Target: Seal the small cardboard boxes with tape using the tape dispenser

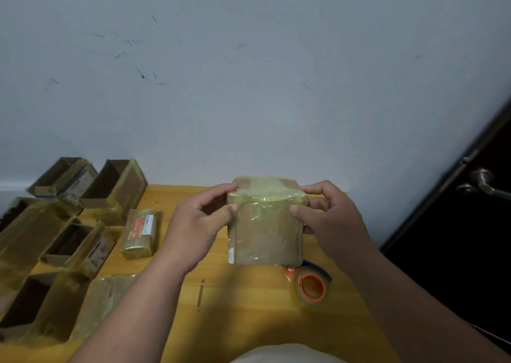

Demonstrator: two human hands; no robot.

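Observation:
A small cardboard box (265,232), covered in clear yellowish tape, is held up above the yellow wooden table (243,301). My left hand (199,224) grips its left edge, thumb on the front face and fingers behind the top. My right hand (329,218) grips its right edge the same way. The tape dispenser (311,285), with an orange core, a blue frame and a clear tape roll, lies on the table just below the box's lower right corner.
Several open cardboard boxes (110,191) with taped flaps crowd the table's left side. A small taped box with an orange label (139,234) lies left of my left hand. A white wall stands behind, and a dark door with a metal handle (482,184) is at the right.

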